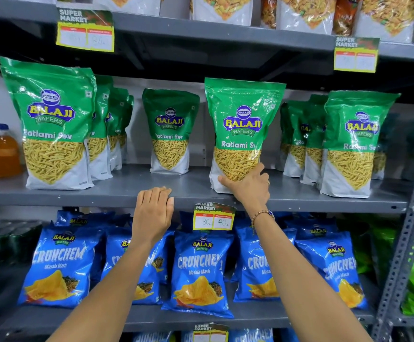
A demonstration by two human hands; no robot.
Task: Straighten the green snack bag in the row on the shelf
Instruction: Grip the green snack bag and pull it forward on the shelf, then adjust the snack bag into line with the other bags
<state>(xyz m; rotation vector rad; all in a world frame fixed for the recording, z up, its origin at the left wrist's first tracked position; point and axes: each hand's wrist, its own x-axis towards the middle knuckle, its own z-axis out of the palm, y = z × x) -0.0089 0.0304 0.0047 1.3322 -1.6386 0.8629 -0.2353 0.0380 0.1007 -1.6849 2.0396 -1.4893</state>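
Observation:
A green Ratlami Sev snack bag [241, 129] stands upright near the front of the grey middle shelf [191, 191], right of centre. My right hand [249, 187] grips its lower right corner, thumb across the front. My left hand [153, 213] rests palm-down on the shelf's front edge, left of that bag, holding nothing. Another green bag [170, 130] stands further back, left of the held one. A row of the same green bags [50, 124] fills the left side and another row [356, 144] the right.
Blue Crunchem bags [198, 272] fill the shelf below. A price tag [213, 217] hangs on the middle shelf edge between my hands. Orange bottles [3, 151] stand far left. A perforated grey upright [408, 243] bounds the right side. More snack bags sit on the top shelf.

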